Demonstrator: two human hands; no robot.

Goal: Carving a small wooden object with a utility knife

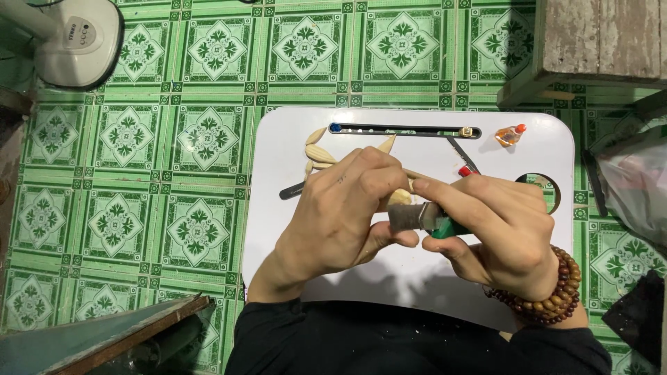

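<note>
Even overhead light falling bright on white tray table (292, 139); soft shadow lying beneath hands. Slight glare showing on green floor tiles (139, 139). Focus holding sharp; corners darkening.

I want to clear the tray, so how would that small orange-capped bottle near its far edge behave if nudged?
The small bottle looks light, so it would probably slide on the smooth white tray. It seems to lie tilted, so it may roll or spin. Neither hand touches it.

A white bench (417, 278) stands on green patterned floor tiles (139, 173). On it lie pale carved wood pieces (319, 153), a small glue bottle (509, 135) and a thin black tool (460, 154).
</note>
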